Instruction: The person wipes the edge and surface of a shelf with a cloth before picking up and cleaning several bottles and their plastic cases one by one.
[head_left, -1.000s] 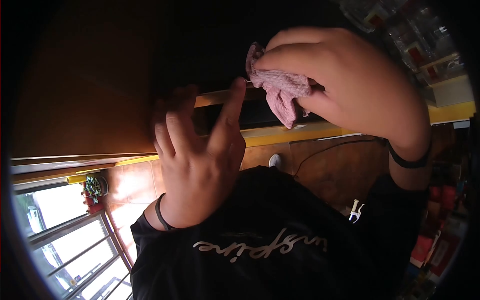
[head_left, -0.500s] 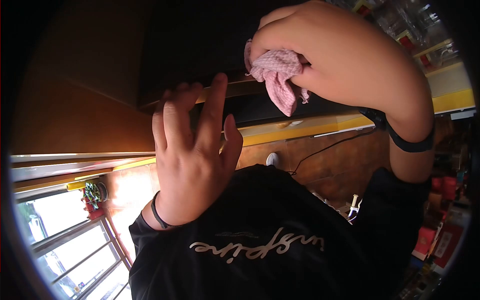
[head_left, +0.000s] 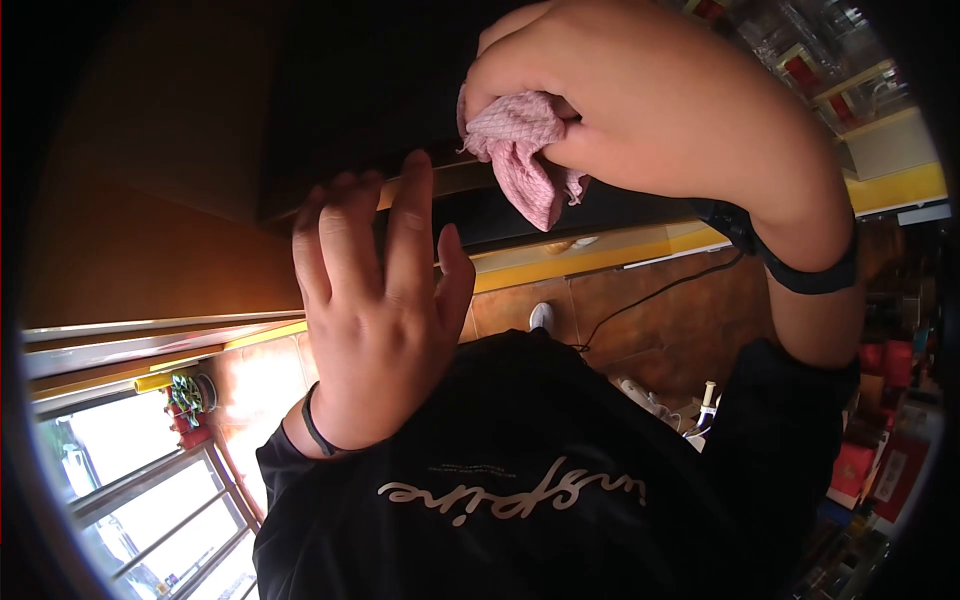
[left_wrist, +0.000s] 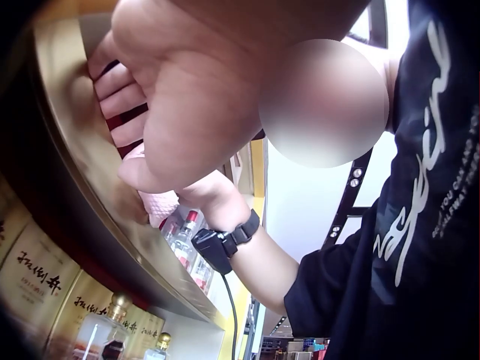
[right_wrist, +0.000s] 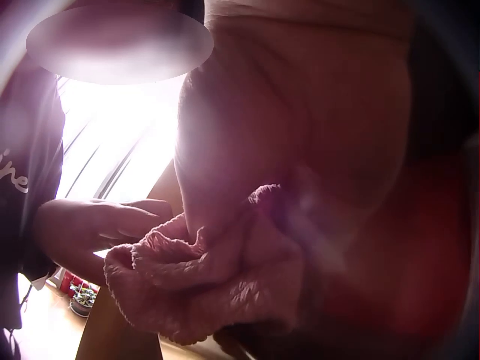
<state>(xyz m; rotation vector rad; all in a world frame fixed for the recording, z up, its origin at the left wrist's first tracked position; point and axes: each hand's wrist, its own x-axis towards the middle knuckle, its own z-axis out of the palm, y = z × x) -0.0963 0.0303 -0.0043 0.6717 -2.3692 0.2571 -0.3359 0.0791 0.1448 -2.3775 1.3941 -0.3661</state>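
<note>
A crumpled pink cloth [head_left: 520,140] is bunched in my right hand [head_left: 610,100], which grips it over the dark shelf. One corner of the cloth hangs down past the shelf's front edge [head_left: 455,182]. To its left, my left hand [head_left: 375,300] holds nothing; its fingers are extended and their tips lie at the shelf edge, with the thumb held apart. In the left wrist view, the left palm [left_wrist: 195,97] hides part of the cloth [left_wrist: 159,208]. The right wrist view has the cloth's folds [right_wrist: 217,285] spilling from under the right hand.
Boxes [left_wrist: 37,274] and glass bottles [left_wrist: 105,334] stand on a lower shelf level. More bottles [left_wrist: 187,236] are near the right arm. A wooden panel [head_left: 150,260] bounds the left side. Yellow trim [head_left: 640,245] runs along the front, and a cable [head_left: 650,295] hangs beside the right wrist.
My right hand has moved forward and then left with the cloth. The left hand has shifted slightly left, and its thumb now shows spread out from the fingers.
</note>
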